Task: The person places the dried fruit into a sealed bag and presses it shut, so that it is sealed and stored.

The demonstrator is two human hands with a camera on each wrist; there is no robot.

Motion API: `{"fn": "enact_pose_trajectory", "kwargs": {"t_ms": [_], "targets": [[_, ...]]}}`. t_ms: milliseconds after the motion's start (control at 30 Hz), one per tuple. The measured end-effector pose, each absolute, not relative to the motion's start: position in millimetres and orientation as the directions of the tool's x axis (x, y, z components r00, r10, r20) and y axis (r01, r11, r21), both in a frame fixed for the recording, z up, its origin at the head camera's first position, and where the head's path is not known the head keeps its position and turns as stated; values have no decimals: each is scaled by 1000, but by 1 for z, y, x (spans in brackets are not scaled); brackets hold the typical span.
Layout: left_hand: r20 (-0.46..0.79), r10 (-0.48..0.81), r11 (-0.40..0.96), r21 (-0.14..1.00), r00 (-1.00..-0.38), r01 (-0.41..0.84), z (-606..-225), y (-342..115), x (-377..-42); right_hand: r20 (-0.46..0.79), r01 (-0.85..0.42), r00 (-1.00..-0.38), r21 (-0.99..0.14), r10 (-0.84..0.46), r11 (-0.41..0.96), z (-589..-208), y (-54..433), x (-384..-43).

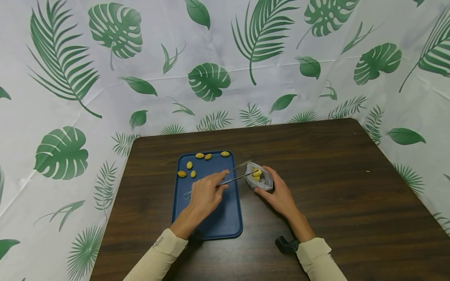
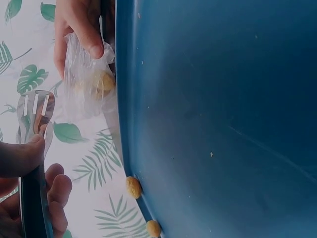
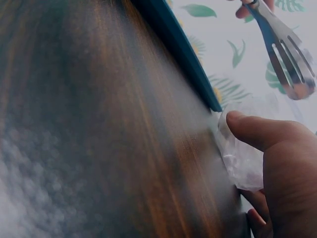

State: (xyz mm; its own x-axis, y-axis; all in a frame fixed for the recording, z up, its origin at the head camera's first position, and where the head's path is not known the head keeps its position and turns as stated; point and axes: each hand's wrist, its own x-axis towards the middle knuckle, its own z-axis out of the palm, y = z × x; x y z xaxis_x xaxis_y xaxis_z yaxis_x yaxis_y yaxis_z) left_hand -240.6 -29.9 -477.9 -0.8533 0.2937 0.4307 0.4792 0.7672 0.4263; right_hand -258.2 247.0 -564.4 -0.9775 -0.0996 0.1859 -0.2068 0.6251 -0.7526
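Observation:
My left hand (image 1: 205,191) grips a pair of metal tongs (image 1: 237,179) over the tray's right side, their slotted ends reaching to the mouth of a clear plastic bag (image 1: 266,183). Between those ends (image 2: 37,111) I see nothing held in the left wrist view. Fingers and thumb of my right hand (image 1: 279,195) hold the bag from its right side, on the table beside the tray. Yellow oval pieces (image 1: 257,173) lie inside the bag. Several more yellow oval pieces (image 1: 181,174) sit on the far part of the blue tray (image 1: 225,224).
The dark wooden table (image 1: 351,195) extends right of the bag. Behind it hangs a white leaf-print cloth (image 1: 225,109). A black strap (image 1: 286,245) is at my right wrist. A small light speck (image 1: 367,171) lies on the table's right side.

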Motion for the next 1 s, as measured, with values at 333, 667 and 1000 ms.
{"fn": "enact_pose_trajectory", "kwargs": {"t_ms": [333, 667, 1000], "targets": [[435, 261, 774, 439, -862, 456, -480, -36, -242, 177, -198, -979, -751, -96, 630, -563, 247, -258], [433, 242, 784, 440, -868, 438, -479, -44, -239, 184, -207, -978, -751, -103, 627, -564, 247, -259], [425, 219, 790, 451, -878, 415, -483, -51, -239, 185, -215, -976, -748, -113, 628, -567, 247, -260]]}}
